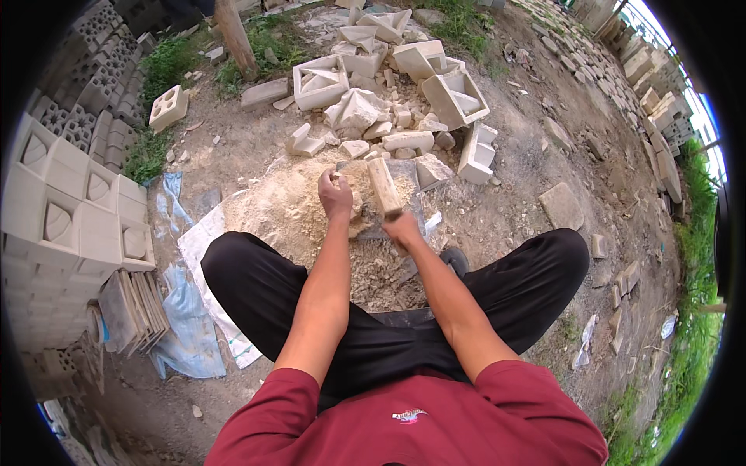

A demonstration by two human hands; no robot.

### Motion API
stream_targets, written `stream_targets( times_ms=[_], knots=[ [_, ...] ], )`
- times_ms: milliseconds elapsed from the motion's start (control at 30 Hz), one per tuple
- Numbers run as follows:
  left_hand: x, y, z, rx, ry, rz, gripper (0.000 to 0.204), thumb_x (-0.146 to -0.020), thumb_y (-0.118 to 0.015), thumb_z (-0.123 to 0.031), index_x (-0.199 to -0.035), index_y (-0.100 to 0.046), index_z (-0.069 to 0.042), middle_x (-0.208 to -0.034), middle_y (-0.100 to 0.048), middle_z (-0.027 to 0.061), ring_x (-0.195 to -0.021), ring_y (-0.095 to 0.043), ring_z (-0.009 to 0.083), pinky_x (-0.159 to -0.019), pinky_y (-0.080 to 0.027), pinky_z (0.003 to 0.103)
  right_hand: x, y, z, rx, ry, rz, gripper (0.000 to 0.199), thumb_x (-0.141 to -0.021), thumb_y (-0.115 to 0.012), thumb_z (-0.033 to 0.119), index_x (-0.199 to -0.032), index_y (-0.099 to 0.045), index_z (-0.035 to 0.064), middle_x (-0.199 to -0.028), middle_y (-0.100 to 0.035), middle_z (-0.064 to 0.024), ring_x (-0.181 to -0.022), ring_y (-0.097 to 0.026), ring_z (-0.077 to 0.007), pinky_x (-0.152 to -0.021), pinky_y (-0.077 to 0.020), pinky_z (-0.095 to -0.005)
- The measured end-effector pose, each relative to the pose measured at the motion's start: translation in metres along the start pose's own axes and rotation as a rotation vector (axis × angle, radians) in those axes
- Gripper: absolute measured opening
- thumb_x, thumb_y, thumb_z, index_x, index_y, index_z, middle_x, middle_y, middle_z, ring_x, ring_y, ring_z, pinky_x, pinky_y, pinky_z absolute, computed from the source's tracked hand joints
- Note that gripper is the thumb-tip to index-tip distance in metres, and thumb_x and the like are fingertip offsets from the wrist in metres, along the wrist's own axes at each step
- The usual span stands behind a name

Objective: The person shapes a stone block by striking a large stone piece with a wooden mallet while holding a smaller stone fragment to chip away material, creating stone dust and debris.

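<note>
Seated person in dark red shirt & black trousers, legs apart, seen from above. Right hand (403, 227), fingers clamped on a pale wooden mallet-like block (385, 186) raised upright. Left hand (335, 194), fingers closed on a small pale stone chip (336, 177), over a heap of crushed beige rubble & powder (287, 206) on the ground just ahead. Beyond it, many broken cream concrete vent blocks (373, 85) lie uncrushed; looks partway done. Intact blocks stacked at left (70, 202).
</note>
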State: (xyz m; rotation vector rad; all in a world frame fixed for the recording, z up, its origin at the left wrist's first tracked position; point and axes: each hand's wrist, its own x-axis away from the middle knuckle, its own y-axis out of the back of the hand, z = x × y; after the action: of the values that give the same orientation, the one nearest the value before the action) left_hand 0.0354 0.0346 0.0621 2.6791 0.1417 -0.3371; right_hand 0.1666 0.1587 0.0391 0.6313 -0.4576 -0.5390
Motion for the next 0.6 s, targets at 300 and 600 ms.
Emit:
stream_targets(
  times_ms=[300, 600],
  knots=[
    [-0.002, 0.010, 0.015, -0.031, 0.000, -0.017, 0.034, -0.083, -0.064, -0.011, -0.113, -0.059, 0.001, -0.106, -0.063, 0.0191, -0.096, -0.062, 0.0324, -0.087, -0.048, 0.040, -0.017, 0.038, 0.053, -0.477, -0.015, 0.016, 0.027, -0.076, -0.070, 0.022, -0.081, -0.067, -0.0048, -0.060, -0.062, -0.0078, -0.048, -0.061, -0.0175, -0.045, -0.0494, -0.0330],
    [0.000, 0.003, 0.002, 0.006, 0.031, 0.001, 0.030, -0.082, -0.065, -0.010, -0.109, -0.061, 0.001, -0.102, -0.064, 0.0173, -0.094, -0.063, 0.0306, -0.086, -0.049, 0.039, -0.033, -0.007, -0.037, 0.057, -0.048, 0.071, 0.038, -0.071, -0.072, 0.026, -0.088, -0.067, -0.0068, -0.070, -0.069, -0.0145, -0.054, -0.067, -0.0225, -0.053, -0.0541, -0.0348]
  ],
)
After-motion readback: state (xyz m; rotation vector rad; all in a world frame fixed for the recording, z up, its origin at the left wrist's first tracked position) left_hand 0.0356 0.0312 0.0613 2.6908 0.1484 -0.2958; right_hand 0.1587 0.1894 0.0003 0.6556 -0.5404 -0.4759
